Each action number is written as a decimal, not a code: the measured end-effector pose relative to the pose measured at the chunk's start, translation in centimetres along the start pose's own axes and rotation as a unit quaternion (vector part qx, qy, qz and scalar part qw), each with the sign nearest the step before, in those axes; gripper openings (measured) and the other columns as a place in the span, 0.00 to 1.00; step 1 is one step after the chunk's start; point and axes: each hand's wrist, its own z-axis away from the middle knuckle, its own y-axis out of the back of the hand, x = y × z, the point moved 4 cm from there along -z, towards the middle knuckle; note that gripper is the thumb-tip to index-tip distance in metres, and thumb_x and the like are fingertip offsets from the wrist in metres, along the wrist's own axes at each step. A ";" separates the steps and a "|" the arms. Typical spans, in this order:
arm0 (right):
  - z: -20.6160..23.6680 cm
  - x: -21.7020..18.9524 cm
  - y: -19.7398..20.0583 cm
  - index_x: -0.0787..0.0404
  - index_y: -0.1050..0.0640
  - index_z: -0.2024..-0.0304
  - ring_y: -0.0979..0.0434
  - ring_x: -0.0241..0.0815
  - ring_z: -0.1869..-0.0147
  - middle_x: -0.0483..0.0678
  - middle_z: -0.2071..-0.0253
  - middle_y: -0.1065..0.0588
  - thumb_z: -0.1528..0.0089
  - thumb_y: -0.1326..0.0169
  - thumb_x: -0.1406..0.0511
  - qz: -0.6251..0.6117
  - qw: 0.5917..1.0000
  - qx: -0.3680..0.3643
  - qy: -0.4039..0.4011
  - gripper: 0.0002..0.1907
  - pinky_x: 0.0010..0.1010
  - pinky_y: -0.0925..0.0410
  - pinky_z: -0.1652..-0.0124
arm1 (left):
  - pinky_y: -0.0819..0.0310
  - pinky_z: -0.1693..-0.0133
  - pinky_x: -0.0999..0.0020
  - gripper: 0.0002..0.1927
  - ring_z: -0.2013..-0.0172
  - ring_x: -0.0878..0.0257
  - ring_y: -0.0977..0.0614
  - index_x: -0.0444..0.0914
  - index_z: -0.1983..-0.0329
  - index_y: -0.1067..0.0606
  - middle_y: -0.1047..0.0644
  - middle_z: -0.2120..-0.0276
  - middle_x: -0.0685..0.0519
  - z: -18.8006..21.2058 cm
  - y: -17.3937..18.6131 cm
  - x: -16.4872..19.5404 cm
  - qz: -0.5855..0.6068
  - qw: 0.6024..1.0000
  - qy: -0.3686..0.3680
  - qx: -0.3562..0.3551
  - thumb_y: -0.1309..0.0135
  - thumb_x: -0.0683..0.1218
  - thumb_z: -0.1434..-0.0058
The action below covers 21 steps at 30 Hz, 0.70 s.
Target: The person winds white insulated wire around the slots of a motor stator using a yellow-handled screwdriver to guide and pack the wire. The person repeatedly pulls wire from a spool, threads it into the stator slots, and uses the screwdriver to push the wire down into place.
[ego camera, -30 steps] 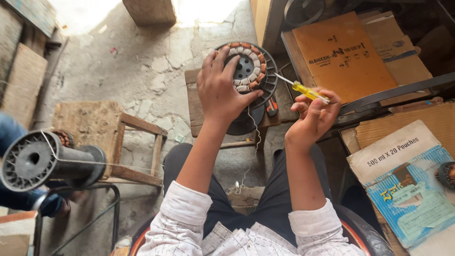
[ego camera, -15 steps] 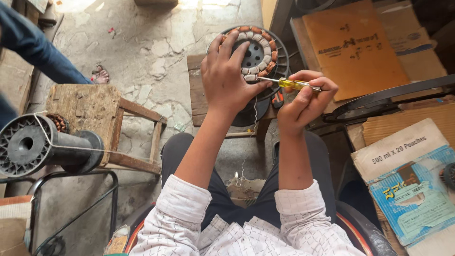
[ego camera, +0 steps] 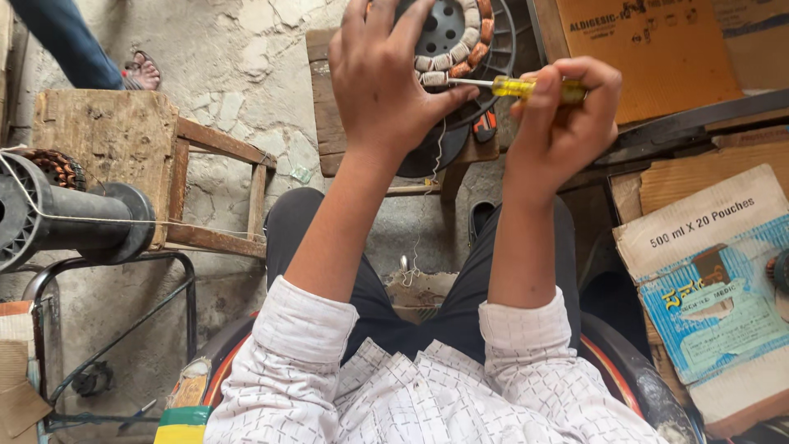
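We see 2 bare hands working at the far middle of the scene, over a small wooden block (ego camera: 325, 123) that stands on the cracked stone floor (ego camera: 246, 66). The left hand (ego camera: 386, 82) lies spread over the near left side of a round motor stator (ego camera: 460, 41), fingers splayed wide across its dark hub and thumb pressed near the ring of white and orange wound coils; it grips the stator and steadies it on the block. The right hand (ego camera: 563, 115) is curled tight around a yellow-handled screwdriver (ego camera: 526, 87), held nearly level, its thin metal shaft pointing left with the tip touching the coil ring just beside the left thumb. A thin pale wire (ego camera: 427, 205) hangs from the stator down between the 2 forearms toward the lap. The person sits, in dark trousers and a white patterned shirt.

To the left, a rough wooden stool (ego camera: 123, 136) stands near a dark winding spool (ego camera: 57, 218) on a black metal frame, with a taut strand running across it. At the far left, another person's leg in blue trousers and a sandalled foot (ego camera: 140, 72) show. On the right lie an orange cardboard sheet (ego camera: 649, 49) and a blue and white printed carton (ego camera: 715, 279), well apart from the hands.
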 end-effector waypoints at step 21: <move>2.4 6.7 1.0 0.60 0.33 0.62 0.37 0.31 0.74 0.48 0.70 0.27 0.30 0.43 0.67 -0.204 0.975 0.093 -0.003 0.11 0.20 0.41 0.74 | 0.35 0.49 0.50 0.43 0.50 0.50 0.25 0.41 0.48 0.23 0.23 0.54 0.51 0.3 -0.1 0.8 0.003 0.999 -0.021 0.026 0.23 0.70 0.60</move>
